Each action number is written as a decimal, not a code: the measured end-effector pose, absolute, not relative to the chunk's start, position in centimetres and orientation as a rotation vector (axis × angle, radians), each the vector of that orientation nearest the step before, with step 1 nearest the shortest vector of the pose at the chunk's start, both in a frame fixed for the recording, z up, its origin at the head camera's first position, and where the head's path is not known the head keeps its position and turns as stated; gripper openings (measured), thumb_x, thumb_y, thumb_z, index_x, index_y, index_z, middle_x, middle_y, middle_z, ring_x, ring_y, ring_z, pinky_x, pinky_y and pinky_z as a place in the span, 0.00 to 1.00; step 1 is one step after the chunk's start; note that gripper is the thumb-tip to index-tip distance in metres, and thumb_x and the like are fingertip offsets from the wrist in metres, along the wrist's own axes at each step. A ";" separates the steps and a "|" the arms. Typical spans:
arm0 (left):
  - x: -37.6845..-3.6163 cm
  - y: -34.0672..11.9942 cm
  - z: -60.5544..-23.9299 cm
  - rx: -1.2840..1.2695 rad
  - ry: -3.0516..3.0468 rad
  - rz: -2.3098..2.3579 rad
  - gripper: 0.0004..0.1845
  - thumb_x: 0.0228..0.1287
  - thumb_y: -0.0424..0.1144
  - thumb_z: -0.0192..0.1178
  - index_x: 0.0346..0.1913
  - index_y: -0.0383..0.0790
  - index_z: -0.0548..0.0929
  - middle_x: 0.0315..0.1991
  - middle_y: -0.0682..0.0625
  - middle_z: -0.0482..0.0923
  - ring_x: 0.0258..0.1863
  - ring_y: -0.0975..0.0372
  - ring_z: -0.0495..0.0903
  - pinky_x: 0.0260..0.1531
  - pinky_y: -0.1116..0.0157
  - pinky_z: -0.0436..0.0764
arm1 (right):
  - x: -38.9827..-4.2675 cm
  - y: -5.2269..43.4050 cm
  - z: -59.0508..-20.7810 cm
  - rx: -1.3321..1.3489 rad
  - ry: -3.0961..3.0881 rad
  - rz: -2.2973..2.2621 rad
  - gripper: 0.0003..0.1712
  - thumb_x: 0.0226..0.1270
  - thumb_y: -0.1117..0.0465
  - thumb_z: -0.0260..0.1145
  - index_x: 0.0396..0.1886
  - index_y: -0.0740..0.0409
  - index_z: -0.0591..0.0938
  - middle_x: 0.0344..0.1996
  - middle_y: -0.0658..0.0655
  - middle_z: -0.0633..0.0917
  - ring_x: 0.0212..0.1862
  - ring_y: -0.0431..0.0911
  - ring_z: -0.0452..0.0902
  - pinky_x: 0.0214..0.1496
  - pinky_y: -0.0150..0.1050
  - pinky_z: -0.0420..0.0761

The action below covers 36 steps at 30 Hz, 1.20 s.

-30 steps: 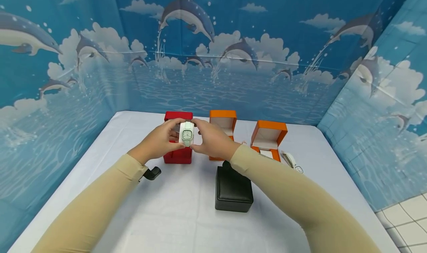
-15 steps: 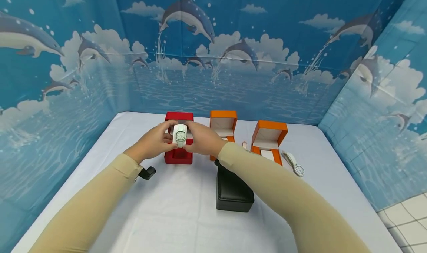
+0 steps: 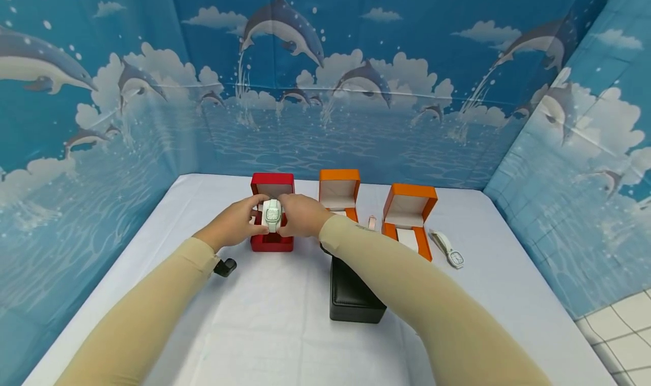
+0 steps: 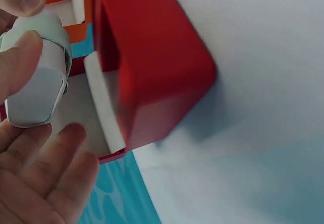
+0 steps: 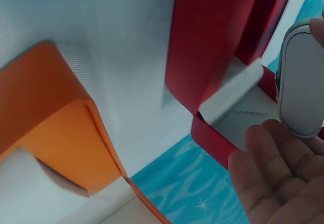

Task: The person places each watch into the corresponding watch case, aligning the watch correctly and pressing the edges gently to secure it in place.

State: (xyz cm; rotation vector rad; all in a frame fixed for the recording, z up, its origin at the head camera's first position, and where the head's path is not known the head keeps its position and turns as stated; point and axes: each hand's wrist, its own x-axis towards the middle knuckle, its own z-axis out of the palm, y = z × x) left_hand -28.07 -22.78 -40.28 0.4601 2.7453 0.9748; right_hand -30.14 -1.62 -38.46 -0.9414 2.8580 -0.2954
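A watch [image 3: 273,215] with a pale strap and squarish dial is wrapped round a white cushion [image 4: 35,100]. My left hand [image 3: 231,223] pinches its left side between thumb and fingers, and my right hand [image 3: 304,216] pinches its right side. Both hands hold it over the open red box [image 3: 272,178], dial facing me. The left wrist view shows the box's red wall [image 4: 162,57] just beyond the cushion, several fingers [image 4: 61,163] spread below. In the right wrist view the cushion's flat end shows above the fingers [image 5: 273,158]. The box's inside is partly hidden.
Two open orange boxes [image 3: 339,174] [image 3: 414,191] stand to the right. Another white-strapped watch [image 3: 447,249] lies beside the farther one, and a pink strap [image 3: 372,222] lies between them. A black box [image 3: 356,304] sits partly under my right forearm. Patterned curtains [image 3: 315,137] border the table.
Both hands have carried the watch on its cushion left, then down toward me, lower over the red box. The boxes stay where they were.
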 end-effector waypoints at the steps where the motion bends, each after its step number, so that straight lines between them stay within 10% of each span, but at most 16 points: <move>1: -28.2 -22.8 -40.5 0.459 2.749 0.957 0.43 0.66 0.41 0.74 0.79 0.47 0.63 0.72 0.46 0.73 0.69 0.48 0.77 0.65 0.48 0.82 | -30.2 -1.7 -38.6 -0.947 2.860 -0.268 0.29 0.65 0.46 0.76 0.57 0.54 0.77 0.40 0.48 0.83 0.41 0.42 0.80 0.46 0.36 0.85; 36: -29.6 -23.3 -43.9 0.493 2.793 0.696 0.42 0.68 0.46 0.72 0.80 0.46 0.64 0.72 0.41 0.73 0.72 0.45 0.72 0.73 0.44 0.73 | -31.5 -3.6 -41.3 -0.894 2.860 -0.022 0.21 0.66 0.43 0.74 0.45 0.54 0.87 0.36 0.48 0.89 0.36 0.42 0.81 0.48 0.36 0.86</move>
